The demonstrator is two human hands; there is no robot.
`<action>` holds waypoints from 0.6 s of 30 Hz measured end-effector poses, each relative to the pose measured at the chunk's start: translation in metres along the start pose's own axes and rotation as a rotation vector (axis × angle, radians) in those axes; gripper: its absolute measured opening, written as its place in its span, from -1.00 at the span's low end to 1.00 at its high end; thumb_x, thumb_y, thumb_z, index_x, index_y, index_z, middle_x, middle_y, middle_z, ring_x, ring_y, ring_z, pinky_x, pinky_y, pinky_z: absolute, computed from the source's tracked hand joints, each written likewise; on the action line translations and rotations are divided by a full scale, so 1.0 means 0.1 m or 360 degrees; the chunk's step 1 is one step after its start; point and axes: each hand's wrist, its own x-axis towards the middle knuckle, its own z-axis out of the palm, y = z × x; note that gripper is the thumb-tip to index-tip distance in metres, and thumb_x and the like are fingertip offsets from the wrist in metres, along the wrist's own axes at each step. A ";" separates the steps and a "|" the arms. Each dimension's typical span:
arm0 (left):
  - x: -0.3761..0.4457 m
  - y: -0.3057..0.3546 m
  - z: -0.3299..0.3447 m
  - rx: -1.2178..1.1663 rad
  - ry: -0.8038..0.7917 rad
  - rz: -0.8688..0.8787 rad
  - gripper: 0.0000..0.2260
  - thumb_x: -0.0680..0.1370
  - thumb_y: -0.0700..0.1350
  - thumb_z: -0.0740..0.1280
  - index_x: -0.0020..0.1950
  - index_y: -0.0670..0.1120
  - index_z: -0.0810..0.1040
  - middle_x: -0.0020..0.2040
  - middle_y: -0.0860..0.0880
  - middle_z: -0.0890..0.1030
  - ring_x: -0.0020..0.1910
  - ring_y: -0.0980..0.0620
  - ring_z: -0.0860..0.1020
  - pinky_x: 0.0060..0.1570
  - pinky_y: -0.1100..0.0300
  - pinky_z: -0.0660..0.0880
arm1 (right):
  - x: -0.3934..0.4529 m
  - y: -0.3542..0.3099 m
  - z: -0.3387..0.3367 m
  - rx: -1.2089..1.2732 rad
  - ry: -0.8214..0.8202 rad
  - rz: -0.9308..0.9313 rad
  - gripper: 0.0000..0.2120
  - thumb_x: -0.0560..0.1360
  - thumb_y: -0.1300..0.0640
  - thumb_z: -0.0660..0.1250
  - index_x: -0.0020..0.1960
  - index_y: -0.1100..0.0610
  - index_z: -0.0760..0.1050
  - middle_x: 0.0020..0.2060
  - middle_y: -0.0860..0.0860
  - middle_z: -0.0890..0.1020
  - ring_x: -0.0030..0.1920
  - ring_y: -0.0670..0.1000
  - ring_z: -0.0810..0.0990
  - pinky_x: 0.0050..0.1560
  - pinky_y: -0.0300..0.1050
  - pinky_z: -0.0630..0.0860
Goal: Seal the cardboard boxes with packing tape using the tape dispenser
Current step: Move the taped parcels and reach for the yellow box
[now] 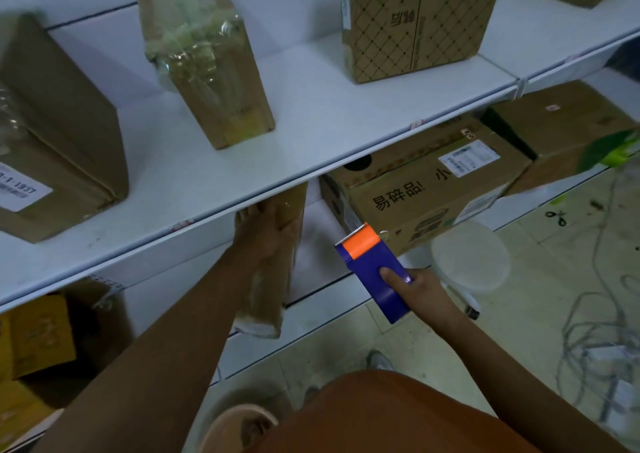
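Left hand [258, 234] gripping box [277, 279], right hand [420, 288] holding dispenser [372, 272]

The fingertips of the left hand [258, 232] are hidden under the edge of the white shelf [263, 147], as is the top of the narrow box [277, 272] it grips; the fingers of the right hand [420, 288] are concealed behind the tape dispenser [372, 272], only the thumb being seen, and the tape roll itself cannot be made out; the box at far left [52, 134] is cut off by the frame edge, its label only partly readable; the green object [609, 149] at the right edge is blurred beyond recognition; the small label [469, 158] on the printed carton [426, 189] is too small to be read.
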 end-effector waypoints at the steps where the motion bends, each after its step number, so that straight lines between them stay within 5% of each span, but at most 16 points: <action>1: -0.03 -0.03 -0.02 0.0002 -0.0012 0.0050 -0.28 0.60 0.23 0.25 0.63 -0.03 0.03 0.60 -0.28 0.00 0.57 -0.28 0.01 0.54 -0.11 -0.04 | -0.04 -0.04 -0.01 -0.0025 -0.0007 -0.0057 -0.58 0.52 -0.07 0.37 -0.33 0.24 0.47 -0.50 0.04 0.55 -0.47 -0.05 0.53 -0.38 -0.21 0.39; 5: -0.04 -0.22 -0.01 0.0003 0.0083 0.0198 -0.32 0.61 0.17 0.23 0.63 -0.03 0.04 0.61 -0.22 0.07 0.57 -0.24 0.04 0.55 -0.09 -0.05 | -0.20 -0.13 -0.01 -0.0120 -0.0070 -0.0284 -0.60 0.45 -0.21 0.33 -0.26 0.13 0.55 -0.44 -0.03 0.62 -0.39 -0.13 0.61 -0.43 -0.24 0.43; 7: -0.12 -0.27 -0.01 -0.0011 0.0155 0.0322 -0.30 0.59 0.17 0.26 0.63 0.04 0.02 0.61 -0.17 0.11 0.57 -0.21 0.11 0.54 -0.11 0.05 | -0.23 -0.11 0.01 -0.0661 0.0081 -0.0615 -0.46 0.45 -0.39 0.21 -0.26 0.11 0.51 -0.44 -0.02 0.56 -0.41 -0.05 0.55 -0.41 -0.10 0.43; 10: -0.37 -0.21 -0.12 -0.0186 0.0209 0.0446 -0.44 0.58 0.19 0.26 0.55 0.06 0.29 0.45 -0.06 0.43 0.42 -0.06 0.38 0.42 0.12 0.28 | -0.22 -0.12 0.02 -0.1255 0.0470 -0.1299 -0.48 0.47 -0.36 0.18 -0.29 0.09 0.48 -0.48 -0.03 0.46 -0.45 -0.01 0.45 -0.44 -0.18 0.33; 12: -0.59 -0.11 -0.22 -0.0653 -0.0067 0.0469 -0.53 0.61 0.07 0.31 0.52 0.10 0.34 0.28 0.04 0.50 0.27 0.06 0.46 0.25 0.27 0.35 | -0.22 -0.15 0.01 -0.1314 0.0632 -0.1550 -0.49 0.47 -0.30 0.24 -0.24 0.16 0.52 -0.47 0.02 0.50 -0.39 0.05 0.50 -0.38 -0.15 0.34; 14: -0.79 -0.05 -0.30 -0.1066 -0.0383 0.0571 -0.51 0.61 -0.06 0.34 0.52 0.19 0.32 0.32 0.12 0.45 0.33 0.13 0.40 0.31 0.25 0.31 | -0.23 -0.19 -0.03 -0.1292 0.0743 -0.1701 -0.49 0.48 -0.27 0.29 -0.18 0.21 0.53 -0.44 0.04 0.52 -0.31 0.06 0.49 -0.26 -0.12 0.37; 18: -1.06 0.08 -0.58 -0.1158 -0.0557 0.0914 -0.48 0.63 -0.17 0.33 0.54 0.14 0.31 0.50 0.26 0.33 0.49 0.28 0.25 0.47 0.20 0.22 | -0.28 -0.38 -0.16 -0.1296 0.0816 -0.1970 -0.50 0.49 -0.21 0.34 -0.20 0.26 0.57 -0.39 0.07 0.57 -0.21 0.03 0.44 -0.06 -0.15 0.40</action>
